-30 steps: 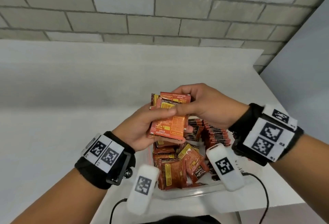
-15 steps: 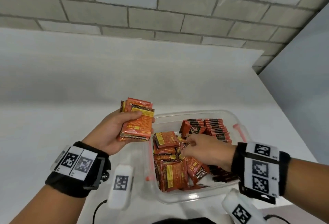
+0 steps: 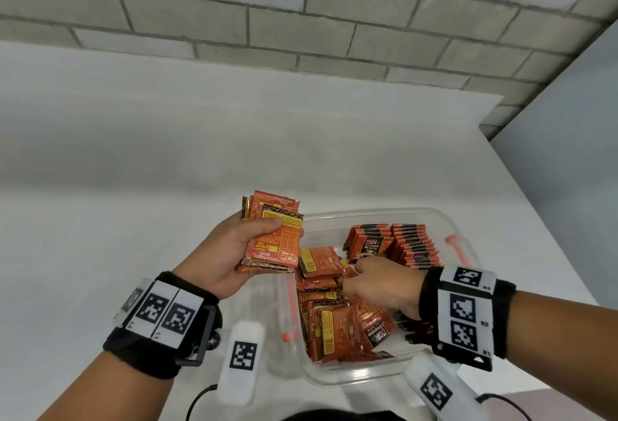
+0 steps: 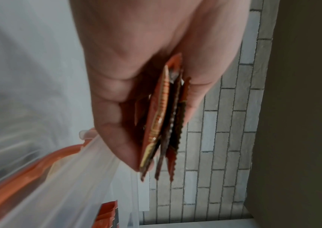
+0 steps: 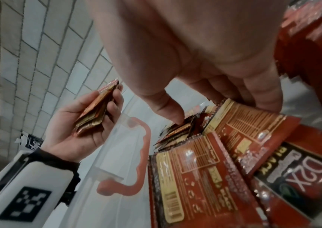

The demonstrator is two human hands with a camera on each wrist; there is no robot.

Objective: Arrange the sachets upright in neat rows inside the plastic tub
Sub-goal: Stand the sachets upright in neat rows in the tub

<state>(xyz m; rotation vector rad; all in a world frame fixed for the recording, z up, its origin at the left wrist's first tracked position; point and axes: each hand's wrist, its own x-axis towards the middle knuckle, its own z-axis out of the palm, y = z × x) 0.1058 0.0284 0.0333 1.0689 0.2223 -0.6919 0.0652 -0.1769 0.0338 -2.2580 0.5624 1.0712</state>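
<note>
Since earlier frames: right hand (image 3: 378, 283) has dropped from held stack into plastic tub (image 3: 374, 216), lower centre. Loose sachets (image 3: 331, 330) heaped lower-left inside; upright row (image 3: 411, 247) upper right. Left hand (image 3: 230, 253) clamps sachet stack (image 3: 272, 236). Right fingertips (image 5: 172, 115) touch heap; grasp indeterminate.

The upright front sachet (image 3: 368, 247) at the tub's far wall reads "D2X BLACK Coffee"; a flat sachet (image 5: 301, 172) reads "D2X BLACK" inverted; right wristband tags (image 3: 466, 310) read R1–R3.
</note>
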